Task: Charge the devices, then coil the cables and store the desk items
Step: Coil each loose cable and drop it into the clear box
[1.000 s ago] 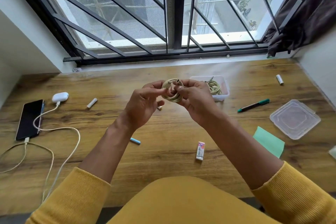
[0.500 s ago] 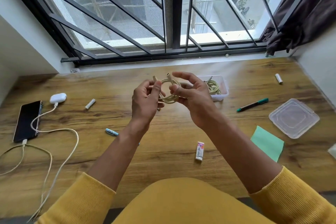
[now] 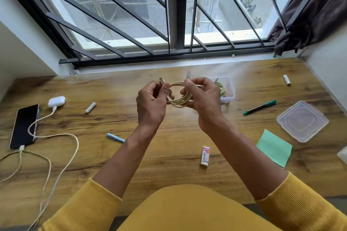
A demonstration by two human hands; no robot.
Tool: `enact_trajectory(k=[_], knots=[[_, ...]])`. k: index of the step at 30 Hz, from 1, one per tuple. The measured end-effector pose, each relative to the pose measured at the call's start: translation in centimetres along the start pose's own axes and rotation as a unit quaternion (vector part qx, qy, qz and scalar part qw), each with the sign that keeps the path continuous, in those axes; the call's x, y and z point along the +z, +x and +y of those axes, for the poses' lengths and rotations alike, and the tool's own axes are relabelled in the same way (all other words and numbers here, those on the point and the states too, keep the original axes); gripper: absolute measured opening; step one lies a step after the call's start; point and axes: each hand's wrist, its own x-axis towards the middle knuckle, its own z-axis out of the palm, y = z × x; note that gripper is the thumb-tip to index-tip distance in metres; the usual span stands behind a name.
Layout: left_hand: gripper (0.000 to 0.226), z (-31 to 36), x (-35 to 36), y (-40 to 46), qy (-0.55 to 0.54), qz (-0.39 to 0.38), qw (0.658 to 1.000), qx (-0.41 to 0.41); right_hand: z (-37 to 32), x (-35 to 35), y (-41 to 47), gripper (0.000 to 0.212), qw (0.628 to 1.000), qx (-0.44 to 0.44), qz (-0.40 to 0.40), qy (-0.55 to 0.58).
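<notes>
The coiled cable hangs above the counter's middle, near the back edge. The left hand pinches one plug end; the right hand grips the loops — and, it seems, the other plug. Best tuck both ends through, keeping the loops even, before dropping it into the clear box just behind.

Both hands, the left hand and right hand, hover above the wooden desk at centre, with bare wood under them toward 6 o'clock, broken only by the blue pen at 7 and the eraser at 5. At 9 o'clock the phone, earbud case, their white cables and a battery crowd the way; at 3 o'clock lie the green marker, clear lid and green notepad. At 1 o'clock the clear box sits just behind the right hand
</notes>
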Motion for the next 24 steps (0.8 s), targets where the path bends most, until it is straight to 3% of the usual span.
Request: enact_trajectory(k=[7,12,15,20,24], knots=[[0.017,0.9,0.1,0.0,0.046,-0.005,0.995,0.084,0.5,-0.6,0.5,0.011,0.994,-0.022,0.029,-0.101],[0.014,0.8,-0.3,0.5,0.051,-0.02,0.992,0.115,0.2,-1.0,0.7,0.014,0.989,0.014,-0.041,-0.141],[0.017,0.1,-0.7,0.9,0.027,-0.023,0.995,0.095,-0.7,-1.1,0.7,0.019,0.987,0.034,-0.084,-0.133],[0.021,-0.6,-0.3,1.0,-0.097,-0.004,0.995,-0.024,-0.9,-0.2,0.3,0.024,0.985,0.049,-0.135,-0.099],[0.021,-0.3,0.7,0.5,-0.071,0.021,0.997,-0.025,-0.4,0.7,-0.3,0.021,0.987,0.1,-0.12,-0.023]])
